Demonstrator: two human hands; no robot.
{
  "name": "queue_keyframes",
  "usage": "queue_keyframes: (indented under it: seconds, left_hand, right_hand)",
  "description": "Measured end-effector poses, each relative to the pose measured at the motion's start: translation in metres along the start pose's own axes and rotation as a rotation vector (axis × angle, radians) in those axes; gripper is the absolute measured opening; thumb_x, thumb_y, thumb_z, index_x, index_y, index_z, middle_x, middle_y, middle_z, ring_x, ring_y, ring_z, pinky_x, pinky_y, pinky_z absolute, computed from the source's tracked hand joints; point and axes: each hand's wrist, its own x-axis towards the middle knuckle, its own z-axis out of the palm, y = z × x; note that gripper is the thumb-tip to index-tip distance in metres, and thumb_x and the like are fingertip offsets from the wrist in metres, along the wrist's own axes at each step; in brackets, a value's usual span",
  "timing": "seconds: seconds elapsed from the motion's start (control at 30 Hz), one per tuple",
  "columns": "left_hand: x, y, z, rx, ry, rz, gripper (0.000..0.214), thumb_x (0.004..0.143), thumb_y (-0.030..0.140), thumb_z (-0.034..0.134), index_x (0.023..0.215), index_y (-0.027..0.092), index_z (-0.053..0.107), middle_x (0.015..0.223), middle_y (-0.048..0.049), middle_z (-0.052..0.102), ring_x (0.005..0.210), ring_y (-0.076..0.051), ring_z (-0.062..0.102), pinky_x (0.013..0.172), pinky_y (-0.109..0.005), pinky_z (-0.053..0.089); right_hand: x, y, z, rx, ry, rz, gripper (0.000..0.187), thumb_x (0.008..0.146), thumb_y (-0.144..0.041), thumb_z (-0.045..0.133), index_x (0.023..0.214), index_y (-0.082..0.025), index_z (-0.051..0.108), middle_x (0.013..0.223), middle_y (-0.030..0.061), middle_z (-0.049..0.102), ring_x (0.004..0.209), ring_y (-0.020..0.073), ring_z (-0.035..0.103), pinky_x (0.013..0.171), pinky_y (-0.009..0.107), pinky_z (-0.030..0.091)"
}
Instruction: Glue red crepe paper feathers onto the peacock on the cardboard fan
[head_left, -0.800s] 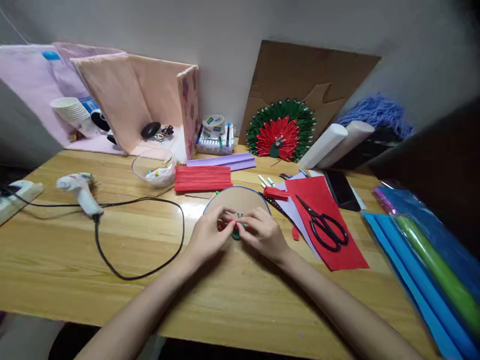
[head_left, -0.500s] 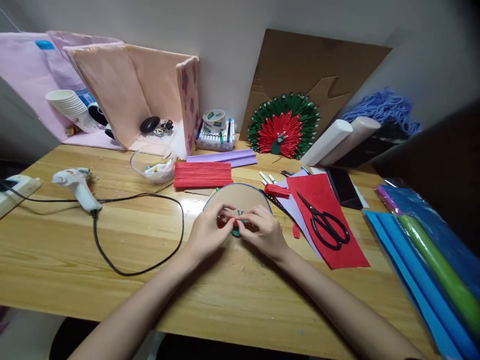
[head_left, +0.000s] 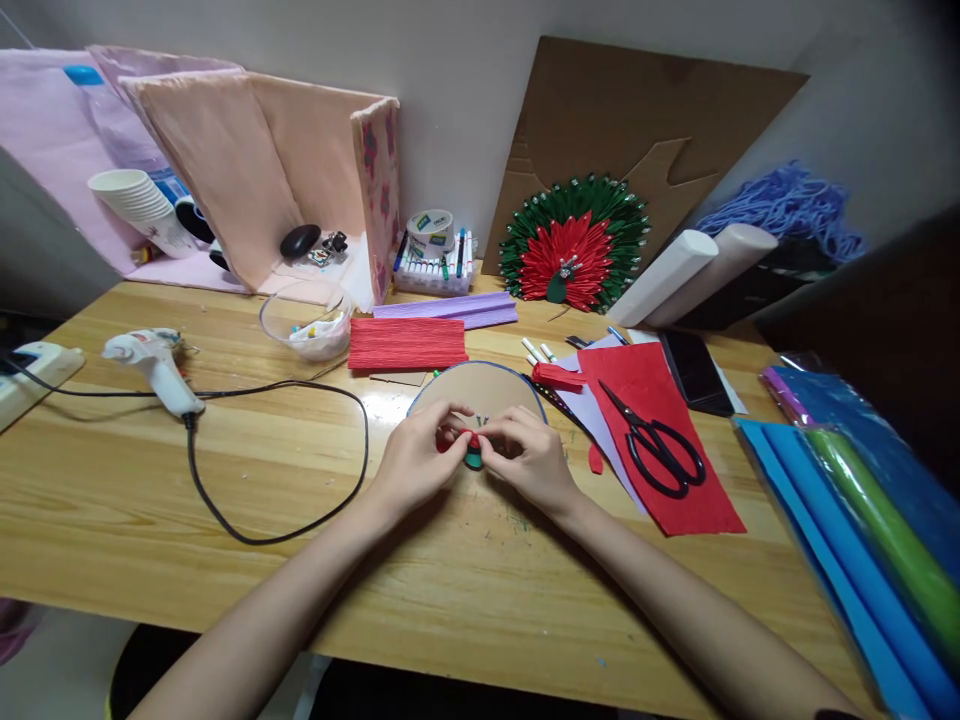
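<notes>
Because the red piece [head_left: 472,439] is small, my left hand [head_left: 421,452] and right hand [head_left: 529,452] both pinch it, presumably for control. It sits at the near side of the cardboard disc [head_left: 480,385].

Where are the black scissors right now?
In the head view, the scissors lie on the red sheet, to the right of the right hand.

Front tabletop [head_left: 465,590] open; cardboard disc [head_left: 480,385] blocks ahead, cord [head_left: 193,465] left, scissors [head_left: 648,434] right.
</notes>
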Motion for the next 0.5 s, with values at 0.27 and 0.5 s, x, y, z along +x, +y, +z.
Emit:
queue_keyframes:
  seconds: [0.27,0.5]
  left_hand:
    - [0.0004,-0.0003,0.0000,0.013,-0.005,0.003,0.022,0.080,0.022,0.052,0.102,0.021,0.054,0.082,-0.0021,0.066,0.066,-0.011,0.056,0.062,-0.023,0.044]
    - [0.0006,0.0009,0.0002,0.014,0.004,0.010,0.022,0.079,0.021,0.053,0.101,0.021,0.055,0.080,-0.0019,0.065,0.068,-0.011,0.056,0.061,-0.022,0.043]
  right_hand:
    - [-0.0017,0.0030,0.0006,-0.021,0.007,-0.027,0.010,0.077,-0.017,0.058,0.082,-0.020,0.067,0.070,0.0028,0.058,0.068,0.0154,0.052,0.061,0.029,0.044]
    - [-0.0010,0.0003,0.0004,-0.035,0.007,-0.015,0.008,0.077,-0.016,0.057,0.076,-0.018,0.065,0.068,0.0029,0.057,0.068,0.0154,0.051,0.061,0.028,0.042]
